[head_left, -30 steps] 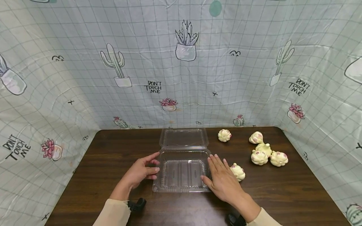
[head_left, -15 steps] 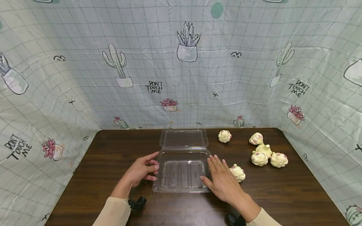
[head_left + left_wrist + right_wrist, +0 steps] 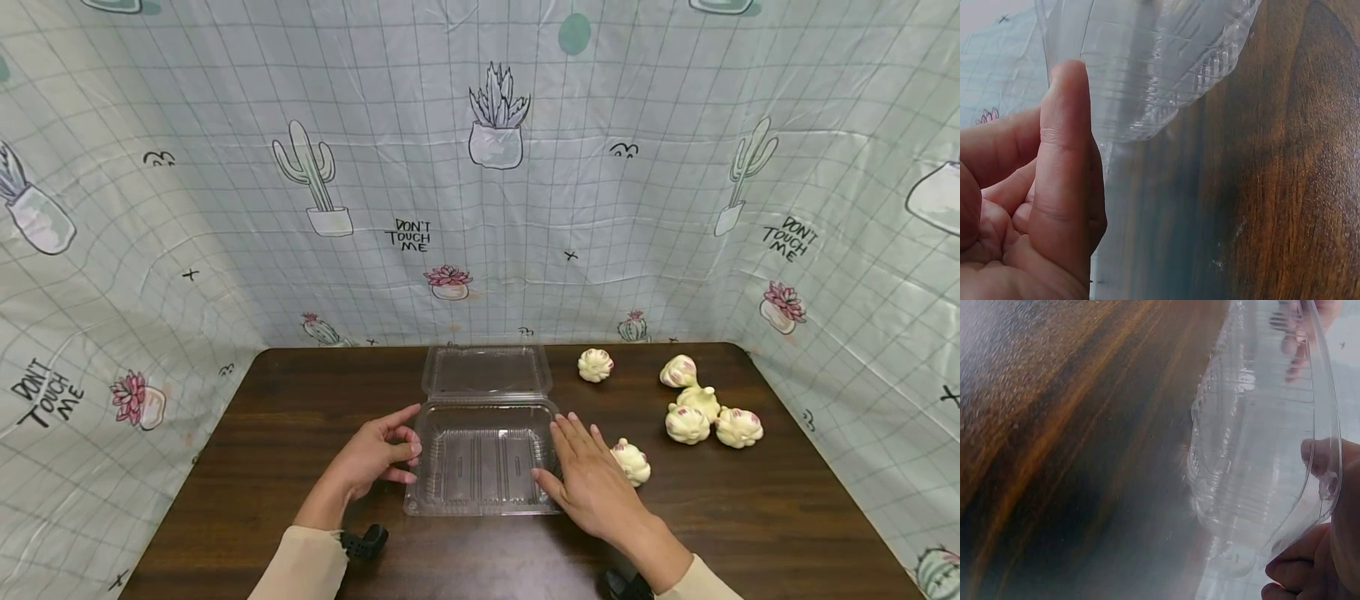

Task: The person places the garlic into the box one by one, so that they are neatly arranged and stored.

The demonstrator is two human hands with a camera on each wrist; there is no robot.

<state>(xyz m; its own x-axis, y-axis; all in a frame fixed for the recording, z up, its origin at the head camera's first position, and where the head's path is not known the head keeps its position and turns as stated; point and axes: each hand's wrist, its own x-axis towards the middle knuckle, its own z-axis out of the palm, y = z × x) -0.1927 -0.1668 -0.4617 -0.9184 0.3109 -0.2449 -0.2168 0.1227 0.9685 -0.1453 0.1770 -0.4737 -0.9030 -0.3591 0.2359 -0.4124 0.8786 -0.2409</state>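
Note:
A clear plastic clamshell container (image 3: 487, 467) lies on the table, its lid (image 3: 487, 371) folded back away from me. My left hand (image 3: 369, 457) is at the container's left rim, fingers relaxed and fingertips at the edge. In the left wrist view, the thumb (image 3: 1063, 169) stands upright beside the clear wall. My right hand (image 3: 592, 479) lies along the right rim with its fingers extended and thumb over the edge. Just beyond that hand sits a garlic bulb (image 3: 632, 463), partly hidden by it. The right wrist view shows the container's ribbed side (image 3: 1254, 437) close up.
Another garlic bulb (image 3: 596, 365) sits at the back, right of the lid. Several more are grouped at the right, including a front one (image 3: 739, 427). A patterned cloth (image 3: 495, 217) surrounds the dark wooden table (image 3: 300, 392) at the back and sides.
Both hands and the container stay in nearly the same place. The whole head view shifts slightly downward in the picture.

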